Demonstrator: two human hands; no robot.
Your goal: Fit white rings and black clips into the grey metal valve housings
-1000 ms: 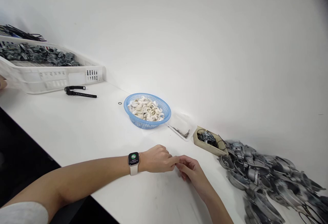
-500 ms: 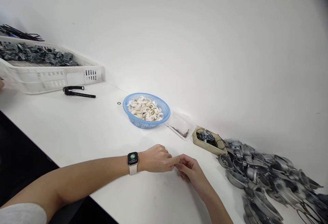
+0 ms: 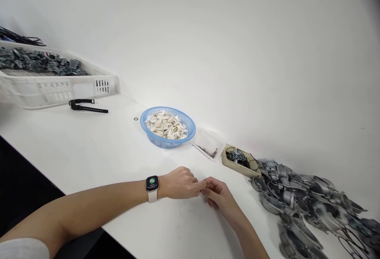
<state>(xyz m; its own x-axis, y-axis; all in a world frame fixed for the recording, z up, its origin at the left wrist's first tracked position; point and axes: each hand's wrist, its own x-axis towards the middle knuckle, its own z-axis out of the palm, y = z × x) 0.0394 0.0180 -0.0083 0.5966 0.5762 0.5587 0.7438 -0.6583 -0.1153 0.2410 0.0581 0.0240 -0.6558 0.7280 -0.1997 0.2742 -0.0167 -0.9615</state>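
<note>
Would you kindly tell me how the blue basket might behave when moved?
The blue basket itself is probably light, given its perforated walls. Its loosely heaped white pieces would likely shift if it tilted. Pushed high up, it might tip, since it flares upward.

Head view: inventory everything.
Wall: 1, white, back
Table: 1, white, below
Crate of components: 1, white, left
Strips: several, black, top left
Watch: 1, black, by crate
Ring: 1, black, by basket
Basket of pale curls: 1, blue, centre
Tray of slivers: 1, white, by basket
Box of parts: 1, beige, by tray
Metal pieces: many, grey, right
Smartwatch: 1, black/white, left wrist
Sleeve: 1, grey, lower left
Left hand, right hand: 2, bare, lower centre
</note>
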